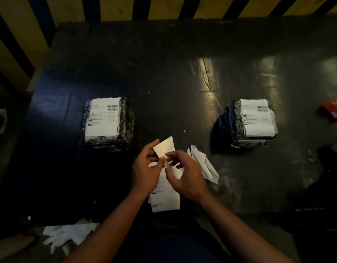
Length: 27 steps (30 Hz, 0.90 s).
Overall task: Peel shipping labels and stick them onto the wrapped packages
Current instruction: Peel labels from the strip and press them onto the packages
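Two packages wrapped in shiny black film lie on the dark table, one at the left [125, 122] and one at the right [226, 126]. Each carries a white shipping label on top. Between them, near the front edge, my left hand [144, 171] and my right hand [186, 177] both pinch a white label sheet [164, 147], its blank side facing up. My right fingertips grip its lower corner. Under my hands lies a small stack of printed labels [164, 204].
Crumpled white backing papers [203, 164] lie just right of my hands. More paper scraps [65, 236] lie on the floor at the front left. A red packet [334, 111] sits at the table's right edge. A yellow and black striped wall stands behind the table.
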Each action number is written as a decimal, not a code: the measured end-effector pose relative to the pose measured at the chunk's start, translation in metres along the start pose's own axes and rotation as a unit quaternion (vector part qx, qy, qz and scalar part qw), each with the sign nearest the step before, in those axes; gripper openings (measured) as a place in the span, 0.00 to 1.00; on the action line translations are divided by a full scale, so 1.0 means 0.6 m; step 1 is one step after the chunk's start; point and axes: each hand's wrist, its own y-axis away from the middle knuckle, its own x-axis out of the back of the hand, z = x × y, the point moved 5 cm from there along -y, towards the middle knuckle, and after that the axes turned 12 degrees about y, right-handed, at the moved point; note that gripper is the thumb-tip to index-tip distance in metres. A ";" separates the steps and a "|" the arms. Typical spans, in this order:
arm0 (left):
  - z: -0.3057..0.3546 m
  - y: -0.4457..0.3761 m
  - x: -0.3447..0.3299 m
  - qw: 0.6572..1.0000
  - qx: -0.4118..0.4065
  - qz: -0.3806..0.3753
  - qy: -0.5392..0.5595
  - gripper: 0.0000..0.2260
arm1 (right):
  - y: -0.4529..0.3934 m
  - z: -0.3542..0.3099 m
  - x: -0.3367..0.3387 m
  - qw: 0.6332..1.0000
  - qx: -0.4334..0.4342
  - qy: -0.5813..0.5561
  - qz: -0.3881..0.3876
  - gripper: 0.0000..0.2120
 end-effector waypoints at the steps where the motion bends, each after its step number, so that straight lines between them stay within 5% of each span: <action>1: 0.000 0.001 0.001 1.000 -0.002 0.003 0.005 0.26 | -0.001 -0.002 -0.007 1.000 0.003 -0.003 -0.006 0.19; 8: 0.000 0.012 0.013 0.994 0.030 0.008 0.101 0.20 | -0.024 -0.030 -0.009 0.999 -0.005 -0.018 0.051 0.16; 14: -0.008 -0.009 0.065 0.989 0.074 0.071 0.106 0.20 | -0.056 -0.037 0.028 0.988 -0.060 -0.127 0.058 0.15; 19: 0.007 -0.018 0.082 0.973 0.128 0.040 0.189 0.16 | -0.077 -0.038 0.040 0.964 -0.108 -0.240 0.031 0.13; 27: 0.057 -0.029 0.120 0.992 0.012 0.072 0.108 0.12 | -0.088 -0.072 0.028 0.985 -0.072 -0.140 0.064 0.15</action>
